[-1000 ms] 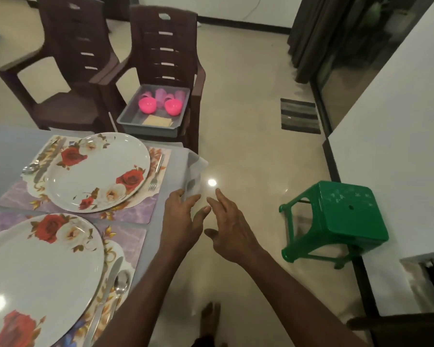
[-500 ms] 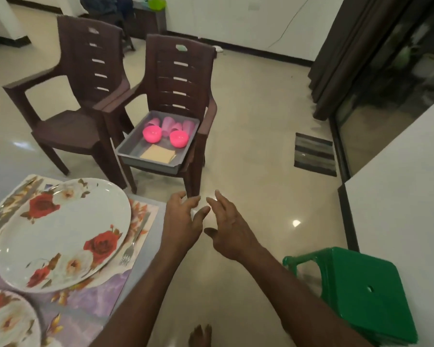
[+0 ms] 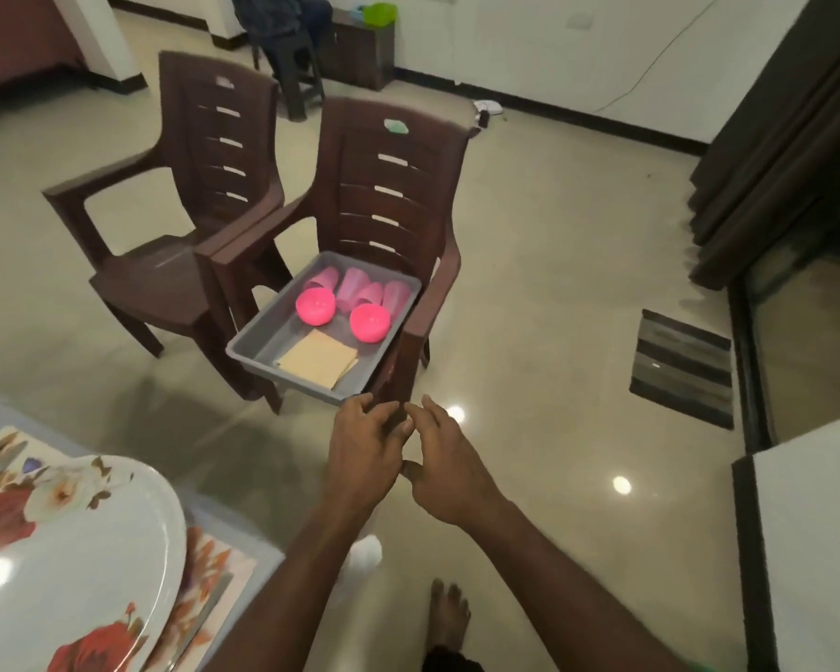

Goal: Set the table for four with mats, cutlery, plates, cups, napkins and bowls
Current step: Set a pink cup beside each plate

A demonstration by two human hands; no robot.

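- Left hand (image 3: 362,451) and right hand (image 3: 449,470) are hovering just before the tray (image 3: 263,344), fingers relaxed, grasping nothing.
- Bowls (image 3: 315,307) and napkins (image 3: 318,363) are lying in the tray.

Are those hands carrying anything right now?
No. The left hand and right hand are both empty, fingers loosely spread, reaching toward the grey tray.

Two dark brown slatted plastic armchairs (image 3: 243,206) stand side by side on the glossy beige tiled floor (image 3: 554,283), armrests touching. Grey-and-black striped floor mat (image 3: 682,368) lies at right, just beside a dark-framed glass door (image 3: 806,303). Dark curtain (image 3: 786,128) hangs at far right. Small bright green plastic container (image 3: 380,12) sits on a far dark cabinet.
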